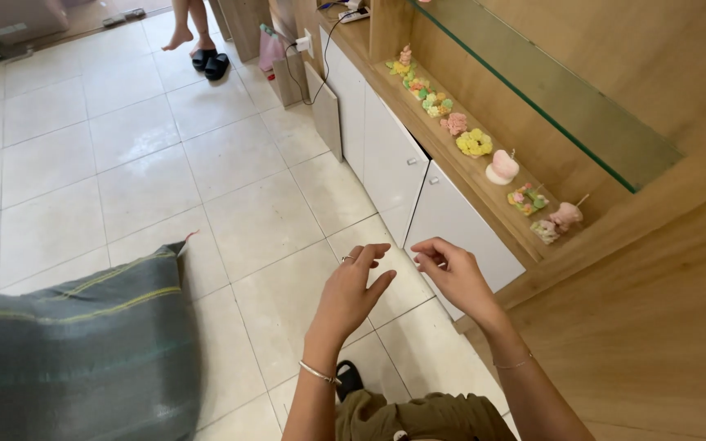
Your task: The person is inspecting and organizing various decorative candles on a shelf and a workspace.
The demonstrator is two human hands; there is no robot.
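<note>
My left hand (pixel 351 287) is raised over the tiled floor with fingers loosely apart; a ring is on one finger and a thin bracelet on the wrist. My right hand (pixel 451 273) hovers beside it, fingers curled but empty, close to the white cabinet doors (pixel 451 224). Neither hand touches anything. On the wooden shelf (pixel 484 196) to the right stands a row of small colourful flower-shaped candles, among them a yellow one (pixel 474 143) and a pink round one (pixel 502 167).
A large grey woven sack (pixel 75 359) lies on the floor at lower left. Another person's bare feet (pixel 189 34) and black slippers (pixel 210 64) are at the far end. A glass shelf (pixel 549 90) runs above the candles. A pink bag (pixel 271 51) and a cable sit by the cabinet.
</note>
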